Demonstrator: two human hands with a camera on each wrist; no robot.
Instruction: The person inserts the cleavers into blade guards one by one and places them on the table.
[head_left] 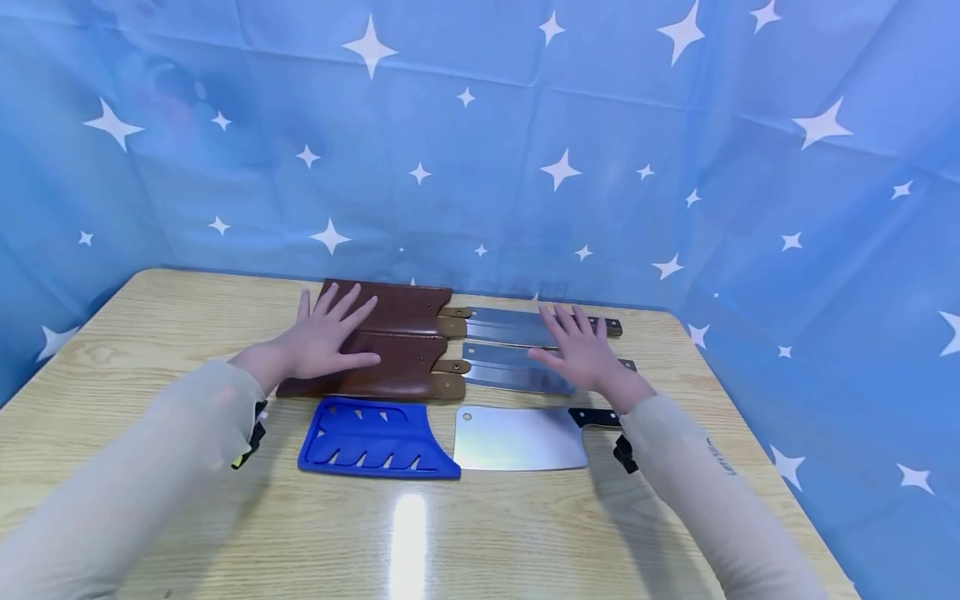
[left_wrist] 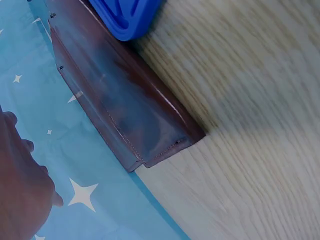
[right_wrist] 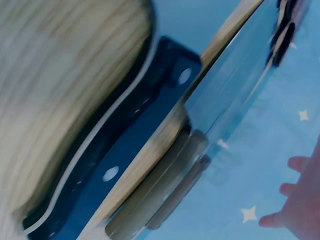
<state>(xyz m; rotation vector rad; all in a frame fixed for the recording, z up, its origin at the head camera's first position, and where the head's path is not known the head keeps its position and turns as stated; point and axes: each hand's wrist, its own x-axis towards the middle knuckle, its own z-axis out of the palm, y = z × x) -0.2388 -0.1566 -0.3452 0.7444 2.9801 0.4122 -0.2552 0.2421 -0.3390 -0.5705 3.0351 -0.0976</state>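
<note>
Fingers spread and straight, my left hand (head_left: 318, 340) hovers over two brown leather knife sheaths, a far one (head_left: 405, 307) and a nearer one (head_left: 401, 367), each with a tan snap strap. My right hand (head_left: 581, 350), also spread, is above two cleavers, the far one (head_left: 498, 325) and the middle one (head_left: 495, 367), covering parts of their blades and handles. Neither hand holds anything. Closer to me lie a blue plastic blade guard (head_left: 367, 442) and a wide cleaver (head_left: 517, 437). Its black riveted handle (right_wrist: 120, 145) looms large in the right wrist view.
Everything lies on a light wood-grain table (head_left: 300, 533) with rounded far corners. Behind it and along the sides hangs a blue cloth (head_left: 487, 133) with white stars. Dark straps show at both wrists.
</note>
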